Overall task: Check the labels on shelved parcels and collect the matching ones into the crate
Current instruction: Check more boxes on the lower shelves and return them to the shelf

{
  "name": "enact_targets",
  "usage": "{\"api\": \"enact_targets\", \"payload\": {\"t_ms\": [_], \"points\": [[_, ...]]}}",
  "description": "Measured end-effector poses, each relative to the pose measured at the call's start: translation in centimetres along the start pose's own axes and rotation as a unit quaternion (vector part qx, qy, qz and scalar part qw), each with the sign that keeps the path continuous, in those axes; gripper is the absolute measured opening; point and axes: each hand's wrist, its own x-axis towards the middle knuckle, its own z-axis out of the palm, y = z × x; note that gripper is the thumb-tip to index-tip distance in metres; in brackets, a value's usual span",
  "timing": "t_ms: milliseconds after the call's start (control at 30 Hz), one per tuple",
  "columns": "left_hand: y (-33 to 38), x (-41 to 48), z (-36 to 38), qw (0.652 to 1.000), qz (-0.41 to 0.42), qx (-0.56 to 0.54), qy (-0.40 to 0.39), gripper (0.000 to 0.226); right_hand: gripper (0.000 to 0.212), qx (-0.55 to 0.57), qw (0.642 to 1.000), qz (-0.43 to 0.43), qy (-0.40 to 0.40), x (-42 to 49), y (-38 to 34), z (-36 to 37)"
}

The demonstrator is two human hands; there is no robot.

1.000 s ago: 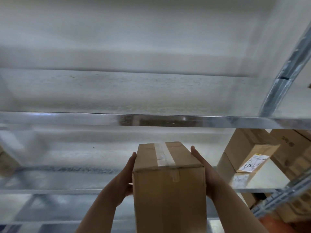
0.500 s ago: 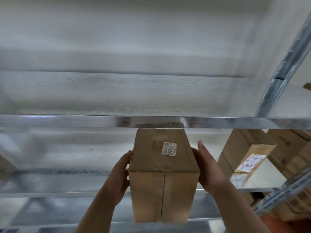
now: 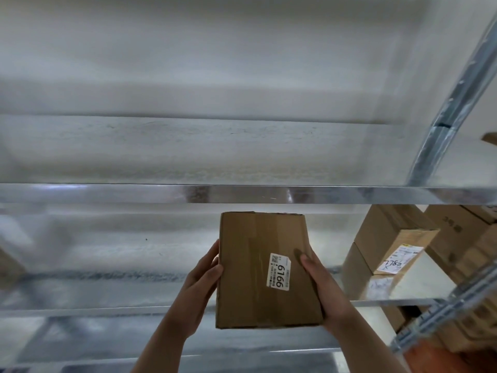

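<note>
The parcel (image 3: 252,265) is gripped by its sides between the left hand (image 3: 199,288) and the right hand (image 3: 324,290). Its label (image 3: 279,271) is now tipped fully into view beside the right thumb; 6166 can be checked.

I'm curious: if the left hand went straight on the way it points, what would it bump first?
The way looks free: the left hand points past the brown cardboard box into the grey metal shelf; depth there is unclear.
</note>
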Motion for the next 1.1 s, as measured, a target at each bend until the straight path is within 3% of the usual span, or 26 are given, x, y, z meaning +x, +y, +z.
{"api": "enact_targets", "payload": {"t_ms": [133,300,367,500,533,667,733,767,867,900,1000,1100], "points": [[0.7,0.5,0.0,0.999,-0.019,0.034,0.024,0.047,0.056,-0.029,1.000,-0.003,0.004,0.1,-0.3,-0.1],[2.0,0.7,-0.1,0.989,-0.138,0.014,0.052,0.071,0.048,-0.184,0.983,0.001,0.009,0.1,-0.1,-0.2],[1.7,0.7,-0.6,0.988,-0.136,0.006,0.068,0.077,0.044,-0.235,0.972,-0.017,-0.001,0.0,0.1,-0.3],[1.6,-0.1,0.1,0.990,-0.091,-0.007,0.107,0.054,0.032,-0.186,0.980,-0.025,0.070,0.3,0.9,-0.8],[1.5,-0.4,0.4,0.991,-0.082,-0.005,0.110,0.052,0.037,-0.183,0.978,-0.016,0.093,0.2,1.0,-0.6],[1.1,-1.1,0.5,0.990,-0.039,0.014,0.137,0.044,0.103,-0.205,0.959,0.085,0.178,0.3,2.5,-1.1],[1.2,-1.1,0.4,0.991,-0.022,0.013,0.133,0.041,0.117,-0.135,0.964,0.140,0.180,0.6,3.4,-2.3],[1.4,-1.1,0.2,0.991,-0.020,0.011,0.131,0.040,0.108,-0.104,0.968,0.160,0.161,-0.3,2.9,-1.9],[1.9,-1.0,-0.6,0.989,-0.044,-0.016,0.138,0.044,0.052,-0.076,0.976,0.164,0.120,-1.0,2.0,-1.6],[2.1,-1.0,-1.0,0.988,-0.050,-0.025,0.142,0.050,0.046,-0.057,0.979,0.159,0.112,-0.9,1.8,-1.6],[3.2,-0.8,-2.2,0.988,-0.079,-0.002,0.133,0.055,0.060,-0.007,0.985,0.120,0.125,-0.6,1.2,-1.3],[4.3,-0.4,-2.3,0.980,-0.121,0.116,0.105,0.042,0.055,0.033,0.993,0.058,0.095,-0.4,0.4,-1.1]]}}
